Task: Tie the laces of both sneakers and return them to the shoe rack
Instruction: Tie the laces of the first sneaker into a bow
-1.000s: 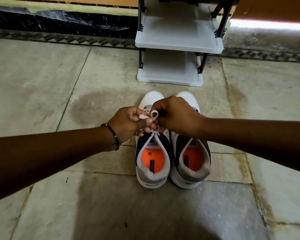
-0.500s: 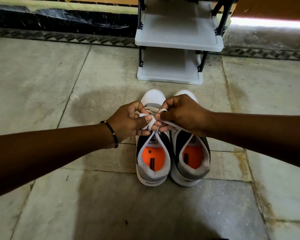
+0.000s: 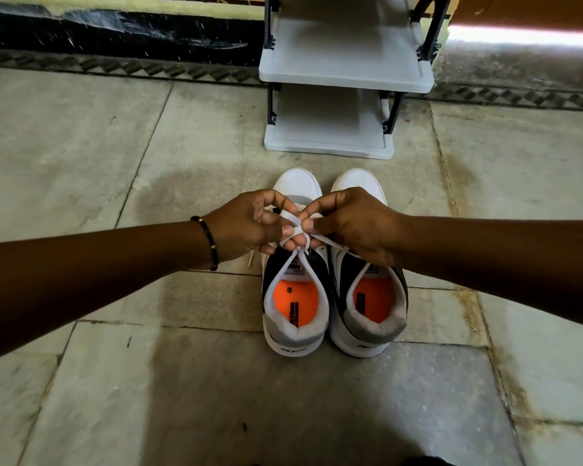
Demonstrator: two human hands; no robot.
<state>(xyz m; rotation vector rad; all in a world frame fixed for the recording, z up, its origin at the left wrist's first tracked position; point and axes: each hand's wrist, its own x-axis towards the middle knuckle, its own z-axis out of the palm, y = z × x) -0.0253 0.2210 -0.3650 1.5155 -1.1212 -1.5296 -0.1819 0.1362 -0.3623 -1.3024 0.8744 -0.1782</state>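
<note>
Two white, grey and black sneakers with orange insoles stand side by side on the stone floor, heels toward me: the left sneaker (image 3: 295,317) and the right sneaker (image 3: 371,314). Above the left sneaker's tongue, my left hand (image 3: 246,230) and my right hand (image 3: 354,223) pinch its white lace (image 3: 292,219), which wraps around my left fingers and runs down to the eyelets. One lace end trails to the left of the shoe. My right hand covers the right sneaker's laces. The white shoe rack (image 3: 345,80) with black posts stands just beyond the toes.
The floor is grey stone slabs with a damp patch left of the sneakers. A patterned border strip (image 3: 122,67) and a dark wall base run along the back. A black bead bracelet (image 3: 209,242) sits on my left wrist.
My hands have shifted slightly toward the toes, and the lace that formed a loop between them is now wound around my left fingers. The sneakers have not moved.
</note>
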